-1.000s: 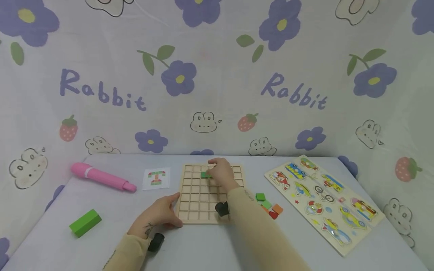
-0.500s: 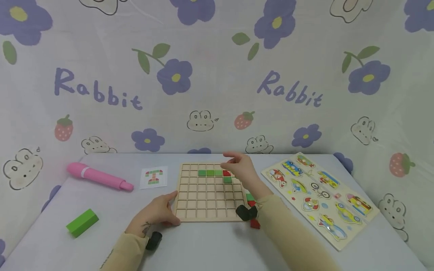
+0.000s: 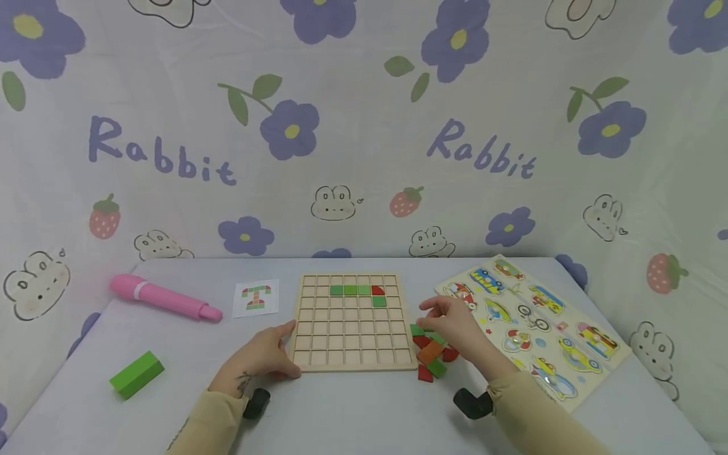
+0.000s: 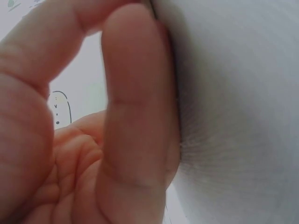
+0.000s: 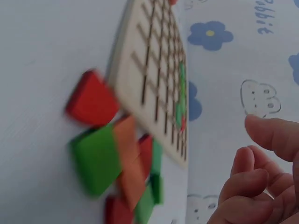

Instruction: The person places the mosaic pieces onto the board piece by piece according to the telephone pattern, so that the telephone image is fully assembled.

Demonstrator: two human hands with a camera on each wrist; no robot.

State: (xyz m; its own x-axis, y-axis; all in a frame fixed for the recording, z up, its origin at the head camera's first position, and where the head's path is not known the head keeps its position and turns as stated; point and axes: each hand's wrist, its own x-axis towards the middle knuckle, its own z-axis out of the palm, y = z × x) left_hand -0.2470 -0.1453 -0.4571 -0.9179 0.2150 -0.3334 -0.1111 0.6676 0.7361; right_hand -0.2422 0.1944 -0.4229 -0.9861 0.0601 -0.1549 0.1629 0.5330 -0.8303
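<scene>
A wooden grid board [image 3: 355, 370] lies flat at the middle of the table. Its upper rows hold several green tiles [image 3: 350, 290], a red tile with a rounded corner [image 3: 378, 290] and one more green tile [image 3: 379, 302] under that. The left hand [image 3: 258, 354] touches the board's left edge, thumb by the near left corner. Over a pile of loose tiles at the board's right, the right hand [image 3: 461, 328] hovers with bent fingers and nothing between them. That pile has an orange tile [image 5: 130, 163], green tiles [image 5: 96, 161] and red tiles [image 5: 92, 100].
A white card [image 3: 256, 299] with a T-shaped tile pattern lies left of the board. Further left are a pink microphone-shaped toy [image 3: 165, 298] and a green block [image 3: 136, 375]. A wooden vehicle puzzle [image 3: 560, 354] lies at right, partly behind the right arm.
The right hand has left the board's upper rows and moved right and nearer, over the loose tiles. The red and green tiles it hid now show. The left hand stays at the board's edge.
</scene>
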